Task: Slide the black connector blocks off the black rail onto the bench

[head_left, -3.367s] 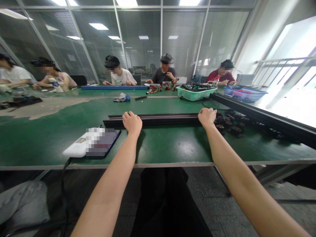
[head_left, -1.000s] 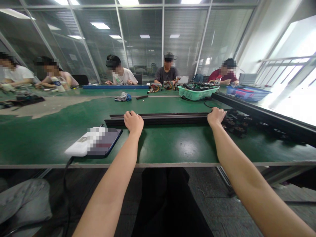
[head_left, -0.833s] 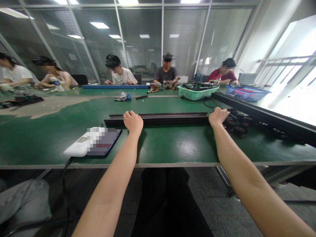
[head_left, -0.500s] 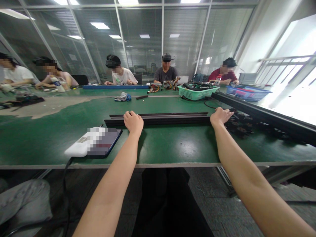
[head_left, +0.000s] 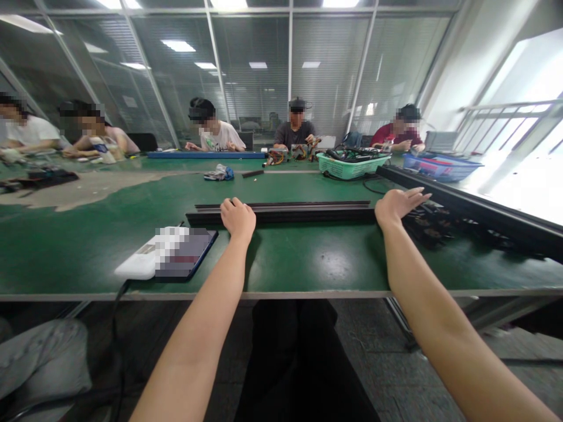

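Dark long bars lie side by side across the green table in front of me. My left hand is wrapped over them near their left end, fingers curled on the far side. At their right end is my right hand, its palm edge against the bar ends and its fingers spread to the right. Beyond that hand, small black parts lie in a pile, partly hidden by the hand.
A long black beam runs along the right side. A white device and a dark phone lie at left. Farther back are a green basket, a blue basket, a crumpled cloth and several people.
The fingers of my right hand have lifted and spread farther to the right. My left hand and the bars have stayed in place.
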`<state>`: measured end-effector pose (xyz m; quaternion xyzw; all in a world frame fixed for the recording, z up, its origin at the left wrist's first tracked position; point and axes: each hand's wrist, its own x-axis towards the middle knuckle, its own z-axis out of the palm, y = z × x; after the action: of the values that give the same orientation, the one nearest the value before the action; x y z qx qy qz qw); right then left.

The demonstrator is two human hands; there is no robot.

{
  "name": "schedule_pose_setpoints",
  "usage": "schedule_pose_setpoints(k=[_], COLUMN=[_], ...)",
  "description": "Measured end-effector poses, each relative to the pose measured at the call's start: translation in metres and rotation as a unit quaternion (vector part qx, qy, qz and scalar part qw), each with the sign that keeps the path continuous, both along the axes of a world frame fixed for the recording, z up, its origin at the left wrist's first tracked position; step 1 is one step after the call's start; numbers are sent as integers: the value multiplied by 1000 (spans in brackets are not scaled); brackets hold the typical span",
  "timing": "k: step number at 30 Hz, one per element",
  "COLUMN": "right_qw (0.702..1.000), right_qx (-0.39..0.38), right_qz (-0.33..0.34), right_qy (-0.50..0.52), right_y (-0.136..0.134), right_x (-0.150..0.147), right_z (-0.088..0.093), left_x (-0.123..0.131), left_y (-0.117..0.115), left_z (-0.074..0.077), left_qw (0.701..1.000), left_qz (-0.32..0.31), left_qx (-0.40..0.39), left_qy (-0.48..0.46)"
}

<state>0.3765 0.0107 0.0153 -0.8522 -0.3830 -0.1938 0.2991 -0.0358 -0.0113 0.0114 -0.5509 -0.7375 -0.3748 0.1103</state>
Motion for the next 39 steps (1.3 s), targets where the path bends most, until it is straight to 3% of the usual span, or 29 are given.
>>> schedule_pose_setpoints(k=[3,6,9,14,18,23,27,35,39], right_qw=[999,991,970,864,779,768,761,746,757], right_qx=[38,54,14,-2,-36,-78,-78,-58,-59], right_qz=[4,118,228,450,557,606,635,662,650], right_qy=[-3,-36,-87,-227,-285,-190,-107,-37,-28], right_y=[-2,-10,-20,-28,-24,-9,6,18,15], right_x=[-16,-46,-87,-164,-227,-300,-334,-352,-355], right_z=[10,17,20,25,23,13,6,3,2], left_x=[0,-1,-2,-3,-3,-8,-15,-20,-19], left_y=[-1,-2,-3,-3,-3,-1,2,3,1], left_z=[1,1,1,2,2,4,7,16,17], left_qw=[1000,1000,1000,1000,1000,1000,998,996,996], left_qz=[0,1,-3,-2,1,25,47,60,56], left_qx=[-5,-8,-2,-3,-3,2,11,18,10], left_qy=[0,-2,-5,-4,2,-5,-40,-68,-74])
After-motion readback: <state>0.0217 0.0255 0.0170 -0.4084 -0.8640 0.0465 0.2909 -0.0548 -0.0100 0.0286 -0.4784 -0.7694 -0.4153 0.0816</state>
